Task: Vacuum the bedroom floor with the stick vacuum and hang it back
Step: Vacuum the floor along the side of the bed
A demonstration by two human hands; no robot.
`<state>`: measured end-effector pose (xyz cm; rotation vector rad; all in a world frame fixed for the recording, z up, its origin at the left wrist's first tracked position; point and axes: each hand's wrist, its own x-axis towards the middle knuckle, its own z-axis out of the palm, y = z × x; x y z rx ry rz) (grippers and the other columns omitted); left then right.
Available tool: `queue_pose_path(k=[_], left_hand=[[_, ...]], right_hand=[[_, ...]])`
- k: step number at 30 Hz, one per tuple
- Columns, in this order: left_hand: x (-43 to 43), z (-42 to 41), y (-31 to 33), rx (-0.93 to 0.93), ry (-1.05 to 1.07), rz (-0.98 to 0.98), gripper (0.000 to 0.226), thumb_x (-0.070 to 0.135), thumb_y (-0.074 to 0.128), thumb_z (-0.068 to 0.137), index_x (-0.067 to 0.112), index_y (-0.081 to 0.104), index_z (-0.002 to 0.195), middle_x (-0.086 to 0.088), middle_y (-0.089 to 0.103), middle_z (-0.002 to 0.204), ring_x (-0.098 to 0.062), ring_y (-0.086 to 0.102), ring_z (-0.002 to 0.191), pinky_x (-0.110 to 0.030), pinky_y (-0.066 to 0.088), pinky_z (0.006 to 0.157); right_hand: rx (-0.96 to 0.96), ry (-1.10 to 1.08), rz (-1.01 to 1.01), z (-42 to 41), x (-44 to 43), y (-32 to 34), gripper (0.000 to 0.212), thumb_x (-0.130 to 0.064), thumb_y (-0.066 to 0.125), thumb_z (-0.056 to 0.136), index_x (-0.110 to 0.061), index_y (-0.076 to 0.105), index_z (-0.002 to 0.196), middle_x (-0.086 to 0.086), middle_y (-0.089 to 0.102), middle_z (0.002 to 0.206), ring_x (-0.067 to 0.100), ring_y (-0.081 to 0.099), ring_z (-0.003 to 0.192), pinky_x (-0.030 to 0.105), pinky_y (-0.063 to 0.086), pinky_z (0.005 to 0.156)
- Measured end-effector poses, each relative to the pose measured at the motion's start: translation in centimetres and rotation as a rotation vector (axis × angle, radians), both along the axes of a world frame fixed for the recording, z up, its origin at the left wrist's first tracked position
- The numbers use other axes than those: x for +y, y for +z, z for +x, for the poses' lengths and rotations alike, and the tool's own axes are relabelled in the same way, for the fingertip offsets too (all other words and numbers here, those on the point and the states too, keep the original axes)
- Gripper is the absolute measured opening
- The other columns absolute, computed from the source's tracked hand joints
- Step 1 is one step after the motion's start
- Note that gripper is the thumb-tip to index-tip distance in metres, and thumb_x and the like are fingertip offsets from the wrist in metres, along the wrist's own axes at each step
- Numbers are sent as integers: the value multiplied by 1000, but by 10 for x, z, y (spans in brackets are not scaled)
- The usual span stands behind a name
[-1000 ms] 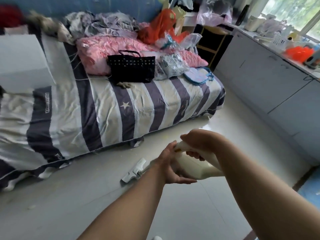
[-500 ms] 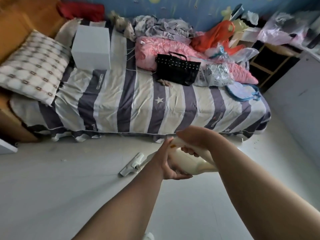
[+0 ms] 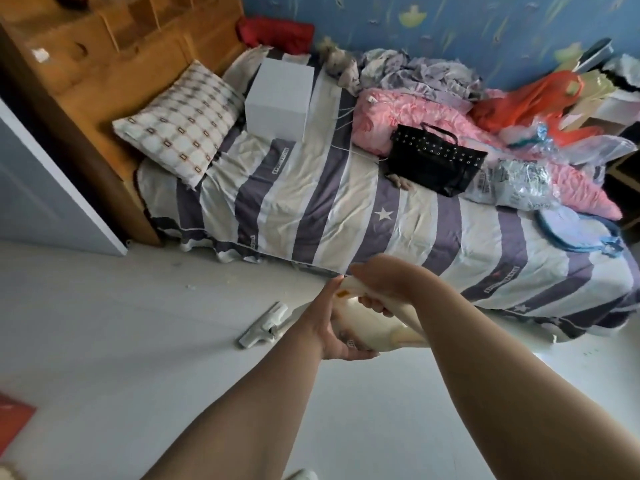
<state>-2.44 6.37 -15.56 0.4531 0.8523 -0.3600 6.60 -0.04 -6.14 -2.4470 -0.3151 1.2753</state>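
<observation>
Both my hands hold the white stick vacuum (image 3: 367, 327) in front of me. My right hand (image 3: 377, 285) wraps the handle from above. My left hand (image 3: 329, 327) cups the cream body from the left and below. The vacuum's white floor head (image 3: 265, 325) rests on the pale floor (image 3: 138, 341), a short way out from the bed's near edge. The tube between body and head is hidden behind my left wrist.
A bed (image 3: 346, 209) with a striped cover runs across the view, piled with a white box (image 3: 278, 98), a pillow (image 3: 180, 123), a black handbag (image 3: 433, 161) and bedding. A wooden headboard (image 3: 104, 81) stands at left. Small crumbs (image 3: 190, 285) lie on the floor.
The view has swung left: the headboard and pillow have come into sight and the cabinets at right have gone. My hands keep the same hold on the vacuum.
</observation>
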Motion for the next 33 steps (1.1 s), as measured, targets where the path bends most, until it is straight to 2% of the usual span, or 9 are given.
queue_pose_path(k=[5,8,11,15,19,22,27,33], left_hand=[[36,-13,0,-1,82,4,70,59,76,66,15,63,119,-16,61,118,-41,56,108,-67,45,91],[58,-23,2,-18,100,12,62,60,69,74,14,64,114,-16,61,110,-40,58,102,-66,43,95],[78,-32,3,-15,132,9,64,59,71,73,14,61,117,-18,59,114,-41,55,108,-66,43,95],[104,-42,2,-24,168,11,64,60,69,74,16,61,121,-15,61,114,-40,54,112,-66,44,94],[127,-49,8,-19,199,23,57,59,67,78,16,63,115,-12,62,107,-38,54,108,-64,45,95],[147,-56,11,-18,224,14,62,60,72,73,16,63,117,-13,63,109,-39,54,109,-64,46,93],[178,-69,12,-8,260,1,66,66,70,74,15,63,115,-16,63,112,-40,55,111,-65,44,94],[213,-85,14,-2,283,10,70,73,63,75,14,62,113,-16,66,109,-42,58,106,-67,45,93]], right_hand=[[-14,117,21,-16,41,11,32,-22,43,101,-14,46,71,9,45,62,19,36,48,27,32,51],[17,111,20,-19,67,7,38,-28,36,103,-7,51,75,8,46,56,18,36,42,24,32,48],[13,119,11,-23,90,3,44,-31,31,104,-4,53,77,7,48,53,16,38,37,20,34,44],[-2,155,-2,-34,122,3,41,-30,31,103,-6,50,76,7,46,53,18,37,39,21,33,44],[11,164,-17,-44,149,7,41,-32,30,103,-8,48,75,6,43,54,17,34,42,23,30,47],[-2,196,-15,-50,173,9,41,-31,32,104,-9,46,73,6,42,57,17,33,46,24,29,49],[-4,217,-7,-56,207,7,45,-37,27,106,-6,49,82,7,45,54,17,37,43,22,34,47],[-2,254,25,-70,243,9,38,-27,31,105,-3,52,85,9,46,55,18,38,42,20,35,45]])
